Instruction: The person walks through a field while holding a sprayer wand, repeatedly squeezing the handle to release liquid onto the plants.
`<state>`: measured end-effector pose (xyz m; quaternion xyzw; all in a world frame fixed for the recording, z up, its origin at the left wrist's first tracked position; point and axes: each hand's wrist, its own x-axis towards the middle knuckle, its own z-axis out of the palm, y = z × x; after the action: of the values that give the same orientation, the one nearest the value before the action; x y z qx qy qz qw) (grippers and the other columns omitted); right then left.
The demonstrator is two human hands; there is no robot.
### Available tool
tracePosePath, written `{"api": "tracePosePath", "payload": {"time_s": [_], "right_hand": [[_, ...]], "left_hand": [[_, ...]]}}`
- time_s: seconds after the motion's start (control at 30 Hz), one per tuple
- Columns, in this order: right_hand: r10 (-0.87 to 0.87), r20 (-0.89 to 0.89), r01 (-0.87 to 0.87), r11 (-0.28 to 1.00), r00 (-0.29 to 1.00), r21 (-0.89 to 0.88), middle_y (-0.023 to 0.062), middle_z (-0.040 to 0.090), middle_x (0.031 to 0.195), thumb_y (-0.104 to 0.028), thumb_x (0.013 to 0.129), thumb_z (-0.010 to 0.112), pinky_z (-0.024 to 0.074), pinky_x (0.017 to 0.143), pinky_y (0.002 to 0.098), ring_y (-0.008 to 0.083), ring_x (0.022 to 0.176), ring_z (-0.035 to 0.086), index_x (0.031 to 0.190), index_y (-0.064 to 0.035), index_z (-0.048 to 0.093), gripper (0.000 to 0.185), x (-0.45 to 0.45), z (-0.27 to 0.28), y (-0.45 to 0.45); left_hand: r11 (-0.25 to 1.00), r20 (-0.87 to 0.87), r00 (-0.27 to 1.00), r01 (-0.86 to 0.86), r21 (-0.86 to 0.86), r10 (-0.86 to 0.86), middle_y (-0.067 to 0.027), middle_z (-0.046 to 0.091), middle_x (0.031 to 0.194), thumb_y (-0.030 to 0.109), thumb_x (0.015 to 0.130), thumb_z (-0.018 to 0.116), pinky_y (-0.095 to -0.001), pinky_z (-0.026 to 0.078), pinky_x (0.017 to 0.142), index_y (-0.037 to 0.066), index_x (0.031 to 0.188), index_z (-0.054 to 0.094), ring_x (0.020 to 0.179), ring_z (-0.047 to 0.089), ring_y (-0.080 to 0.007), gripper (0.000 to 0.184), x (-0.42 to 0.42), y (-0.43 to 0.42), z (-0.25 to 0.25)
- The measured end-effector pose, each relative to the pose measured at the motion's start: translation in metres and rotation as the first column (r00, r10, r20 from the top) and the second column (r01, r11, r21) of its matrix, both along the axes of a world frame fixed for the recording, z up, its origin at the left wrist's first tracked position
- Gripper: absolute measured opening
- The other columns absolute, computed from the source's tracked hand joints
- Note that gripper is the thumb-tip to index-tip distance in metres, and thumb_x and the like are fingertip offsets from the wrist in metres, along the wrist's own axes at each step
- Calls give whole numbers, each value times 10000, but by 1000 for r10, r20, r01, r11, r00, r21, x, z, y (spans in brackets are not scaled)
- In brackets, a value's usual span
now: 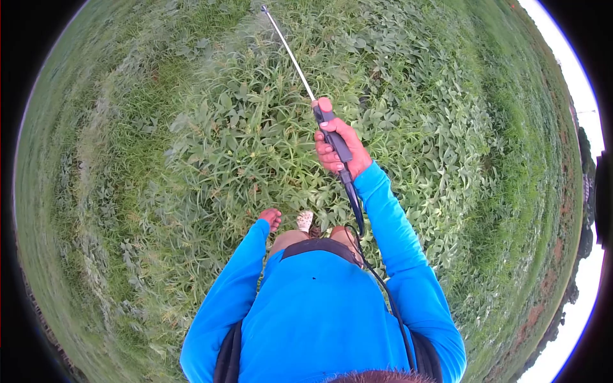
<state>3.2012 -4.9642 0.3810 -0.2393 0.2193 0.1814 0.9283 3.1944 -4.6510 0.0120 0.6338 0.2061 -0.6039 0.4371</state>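
My right hand [343, 148] is closed around the dark handle of a sprayer wand [297, 67], the thumb lying along its top. The thin, pale lance points forward and up to the left, its nozzle tip [264, 8] above the plants. A faint pale haze hangs near the tip. From the handle's lower end a black hose [377, 276] runs back past my right hip. My left hand [271, 219] hangs low beside my left thigh with its fingers curled in, and nothing shows in it.
Dense leafy plants [440, 153] mixed with tall grass [147, 121] surround me on all sides. One light, speckled shoe or boot [305, 221] shows among the leaves below me. Dark straps [228, 354] pass by both my shoulders. Trees [584, 185] line the field's far right edge.
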Motion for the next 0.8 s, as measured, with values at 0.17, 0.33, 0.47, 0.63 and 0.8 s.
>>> {"api": "tracePosePath", "payload": {"time_s": [0.17, 0.33, 0.47, 0.63, 0.8], "right_hand": [[-50, -64, 51, 999, 997, 17, -26, 405, 593, -359, 828, 577, 325, 296, 220, 69, 383, 359, 773, -111, 455, 282, -54, 6, -12], [-130, -150, 137, 990, 980, 41, -18, 410, 605, -339, 835, 565, 323, 287, 223, 66, 384, 351, 798, -104, 461, 260, -107, 19, -28], [-197, -168, 209, 976, 966, 58, 3, 404, 606, -328, 837, 559, 324, 283, 227, 80, 383, 376, 831, -81, 457, 267, -149, 21, -42], [-263, -174, 296, 933, 949, 204, 34, 438, 624, -330, 843, 543, 346, 290, 245, 107, 366, 389, 858, -54, 458, 289, -189, 14, -57], [-316, -182, 350, 915, 931, 203, 37, 433, 613, -343, 837, 538, 353, 302, 248, 113, 375, 401, 850, -47, 467, 305, -227, -1, -72]], "left_hand": [[999, -15, 999, 53, -14, -53, -14, 566, 702, 342, 895, 462, -317, 427, 479, 133, 918, 562, 523, 489, -131, 233, 2, -16, 3], [997, -31, 997, 65, -38, -66, -32, 577, 683, 302, 881, 484, -333, 419, 436, 118, 941, 558, 489, 504, -148, 206, 4, -45, -5], [993, -35, 993, 107, -46, -109, -29, 585, 710, 314, 872, 497, -334, 431, 454, 124, 945, 560, 496, 501, -144, 213, 8, -65, -15], [988, -56, 987, 149, -32, -151, -15, 569, 708, 344, 896, 460, -326, 419, 472, 132, 921, 562, 512, 488, -133, 237, 7, -85, -15], [984, -41, 985, 163, -65, -166, -21, 576, 721, 361, 901, 466, -326, 419, 467, 139, 941, 557, 512, 488, -133, 243, 5, -89, -14]]}}
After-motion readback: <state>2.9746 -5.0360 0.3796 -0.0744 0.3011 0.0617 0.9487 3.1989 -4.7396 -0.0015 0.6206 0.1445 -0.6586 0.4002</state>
